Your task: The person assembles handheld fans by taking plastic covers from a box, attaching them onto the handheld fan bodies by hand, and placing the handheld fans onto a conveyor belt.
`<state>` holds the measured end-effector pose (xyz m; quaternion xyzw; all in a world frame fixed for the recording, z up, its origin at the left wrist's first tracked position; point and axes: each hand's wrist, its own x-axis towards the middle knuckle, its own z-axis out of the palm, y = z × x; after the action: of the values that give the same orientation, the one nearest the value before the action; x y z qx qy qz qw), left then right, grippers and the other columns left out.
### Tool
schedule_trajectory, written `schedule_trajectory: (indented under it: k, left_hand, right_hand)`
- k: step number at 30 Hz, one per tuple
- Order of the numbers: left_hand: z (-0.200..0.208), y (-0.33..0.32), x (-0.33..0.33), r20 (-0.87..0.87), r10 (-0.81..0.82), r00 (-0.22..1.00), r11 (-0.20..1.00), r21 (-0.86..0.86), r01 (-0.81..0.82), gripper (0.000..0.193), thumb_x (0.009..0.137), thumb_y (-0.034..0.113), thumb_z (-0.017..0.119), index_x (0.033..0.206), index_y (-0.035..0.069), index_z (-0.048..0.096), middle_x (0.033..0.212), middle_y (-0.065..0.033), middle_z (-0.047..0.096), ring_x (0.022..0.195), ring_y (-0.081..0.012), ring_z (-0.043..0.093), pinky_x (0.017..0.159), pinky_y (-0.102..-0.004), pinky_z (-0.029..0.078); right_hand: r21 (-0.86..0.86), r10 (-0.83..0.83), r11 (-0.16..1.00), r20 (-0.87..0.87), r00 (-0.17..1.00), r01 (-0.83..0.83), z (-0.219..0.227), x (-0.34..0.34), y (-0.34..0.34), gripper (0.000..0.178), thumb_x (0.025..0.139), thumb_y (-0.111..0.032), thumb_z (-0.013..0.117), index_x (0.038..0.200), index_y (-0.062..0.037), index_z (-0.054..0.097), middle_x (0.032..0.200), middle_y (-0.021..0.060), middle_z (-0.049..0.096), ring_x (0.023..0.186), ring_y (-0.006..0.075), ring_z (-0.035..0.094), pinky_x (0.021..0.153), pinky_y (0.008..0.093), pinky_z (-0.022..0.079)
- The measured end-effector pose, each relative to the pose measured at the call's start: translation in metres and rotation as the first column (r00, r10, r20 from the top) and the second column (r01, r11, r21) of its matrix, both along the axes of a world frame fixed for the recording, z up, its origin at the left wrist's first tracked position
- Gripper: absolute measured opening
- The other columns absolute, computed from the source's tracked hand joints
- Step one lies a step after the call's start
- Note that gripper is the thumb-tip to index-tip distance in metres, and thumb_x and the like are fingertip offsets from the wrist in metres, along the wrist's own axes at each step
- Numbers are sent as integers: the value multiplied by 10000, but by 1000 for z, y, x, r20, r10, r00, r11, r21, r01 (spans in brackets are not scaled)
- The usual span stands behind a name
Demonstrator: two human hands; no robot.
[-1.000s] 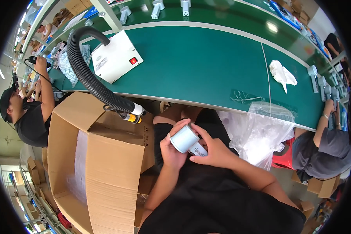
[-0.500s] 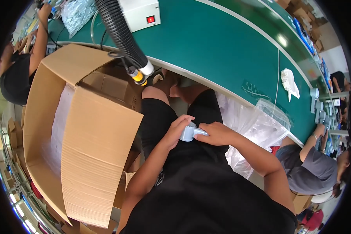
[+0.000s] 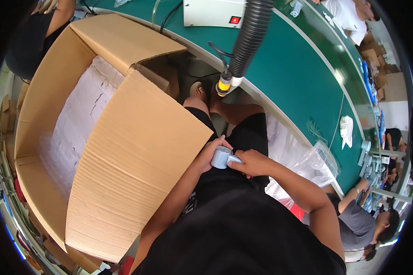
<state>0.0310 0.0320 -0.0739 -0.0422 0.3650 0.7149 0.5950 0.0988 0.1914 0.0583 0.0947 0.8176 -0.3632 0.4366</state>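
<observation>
A light blue-grey plastic part (image 3: 220,159), with a round cup-like head and a short handle, is held over my lap. My left hand (image 3: 208,156) wraps the left and far side of the head, its fingers curled against it. The handle sits in the grip of my right hand (image 3: 257,163), which covers its end. The round top of the head faces up; its inner detail is too small to make out.
A large open cardboard box (image 3: 137,160) with whitish wrapped contents stands at my left. A black corrugated hose (image 3: 251,39) hangs over the green table (image 3: 298,87). Plastic bags (image 3: 293,160) lie at my right. A co-worker (image 3: 348,220) sits beyond them.
The view has swung left, so the box and hose appear farther right. My left fingers have slid off the top of the head to its side, showing more of the top.
</observation>
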Motion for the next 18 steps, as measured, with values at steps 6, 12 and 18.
schedule_trajectory:
  k: [6, 12, 18]
  left_hand:
    - [-47, 0, 9, -156, 232, 960, 973, 38, -229, 349, 960, 303, 460, 881, 26, 657, 828, -68, 621, 775, -163, 607, 737, -294, 492]
    - [-32, -10, -4, 17, 136, 991, 988, 69, -137, 233, 905, 201, 484, 896, 24, 634, 836, -52, 586, 758, -128, 562, 673, -259, 448]
    - [-24, -14, -6, -117, 283, 952, 957, 98, -273, 282, 931, 269, 488, 886, 26, 624, 848, -61, 589, 770, -131, 567, 702, -277, 461]
  right_hand:
    - [145, 108, 984, -8, 994, -105, -1, -29, -18, 555, 949, -449, 479, 1049, 92, 554, 739, 230, 658, 762, 389, 670, 754, 458, 516]
    - [171, 134, 977, -42, 990, -125, -5, -45, -20, 548, 945, -455, 503, 1010, 85, 569, 785, 256, 655, 773, 410, 660, 753, 473, 513]
    - [286, 173, 951, -181, 968, -116, -12, -42, -25, 551, 933, -456, 520, 1024, 84, 579, 784, 233, 671, 761, 388, 675, 744, 466, 526]
